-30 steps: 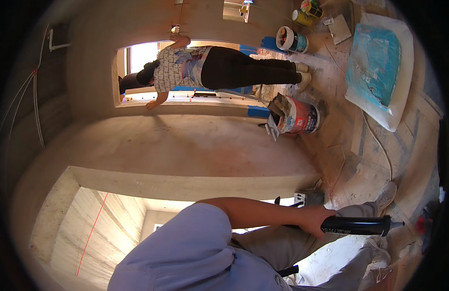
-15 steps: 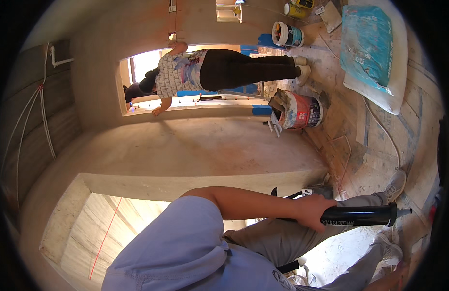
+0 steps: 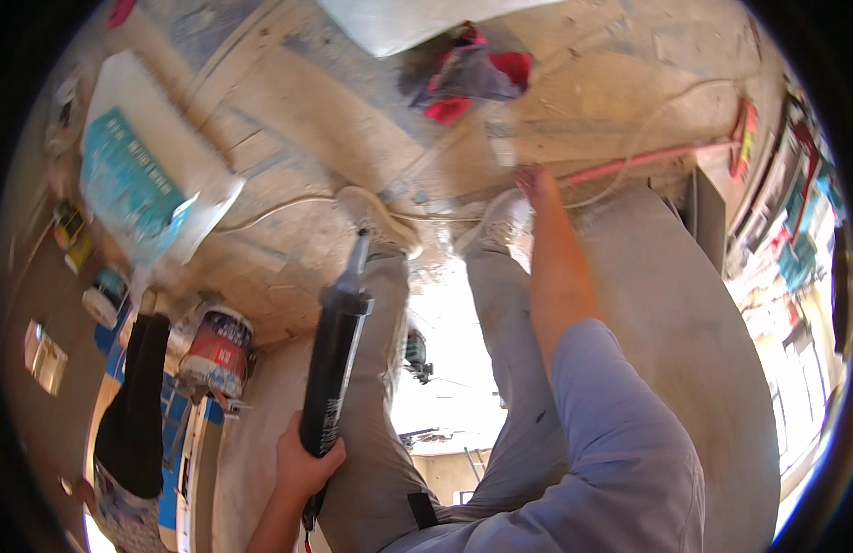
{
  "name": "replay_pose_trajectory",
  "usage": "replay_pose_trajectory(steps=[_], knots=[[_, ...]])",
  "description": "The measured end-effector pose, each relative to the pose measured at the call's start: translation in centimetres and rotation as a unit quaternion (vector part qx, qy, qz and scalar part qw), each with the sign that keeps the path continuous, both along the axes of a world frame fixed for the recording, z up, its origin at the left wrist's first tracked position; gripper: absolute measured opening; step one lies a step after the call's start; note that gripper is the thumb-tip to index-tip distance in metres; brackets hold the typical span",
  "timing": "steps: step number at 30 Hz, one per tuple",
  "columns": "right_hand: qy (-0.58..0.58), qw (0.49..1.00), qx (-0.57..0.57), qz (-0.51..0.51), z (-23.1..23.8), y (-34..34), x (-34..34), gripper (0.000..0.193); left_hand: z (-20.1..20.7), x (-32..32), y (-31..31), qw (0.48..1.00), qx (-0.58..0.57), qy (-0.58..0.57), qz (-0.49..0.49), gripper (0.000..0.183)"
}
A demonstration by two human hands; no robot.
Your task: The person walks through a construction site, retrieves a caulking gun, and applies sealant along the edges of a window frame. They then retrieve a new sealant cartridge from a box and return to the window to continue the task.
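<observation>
My left hand (image 3: 302, 472) grips the rear of a black caulking gun (image 3: 334, 369) at the lower left. Its long barrel points away from me over my left leg, with a tapered nozzle at the tip. My right arm stretches out past my right knee. At its end, my right hand (image 3: 536, 184) is above the floor beside my right shoe (image 3: 507, 224), nearest to a long red bar (image 3: 648, 160). That hand is small and blurred, so its fingers do not show clearly.
A white sack with a blue panel (image 3: 131, 175) lies at the left, near a paint bucket (image 3: 218, 350) and a co-worker's dark-trousered legs (image 3: 136, 405). A dark and red cloth (image 3: 477, 78) lies on the far floor. A pale cable (image 3: 288, 205) crosses by my feet.
The view has swung right and down toward my feet. The caulking gun stays in my left hand and now points away from me. My right arm has come fully into view.
</observation>
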State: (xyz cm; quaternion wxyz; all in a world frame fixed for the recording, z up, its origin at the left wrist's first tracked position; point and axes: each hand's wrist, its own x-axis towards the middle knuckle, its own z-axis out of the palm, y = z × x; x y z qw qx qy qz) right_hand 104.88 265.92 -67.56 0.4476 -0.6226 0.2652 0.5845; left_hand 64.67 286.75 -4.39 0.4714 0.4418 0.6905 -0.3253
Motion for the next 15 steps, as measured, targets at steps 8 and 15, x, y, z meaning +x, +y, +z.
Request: replay_pose_trajectory(steps=[8,15], knots=[[0.012,0.991,-0.099,-0.086,7.9,5.4,3.3,0.030,-0.3,5.3,-1.0,1.000,-0.013,-0.020,0.019,0.040],[-0.017,0.990,-0.127,-0.066,6.5,6.3,4.7,0.014,-0.4,6.4,-0.7,0.999,0.005,-0.032,0.009,0.039]])
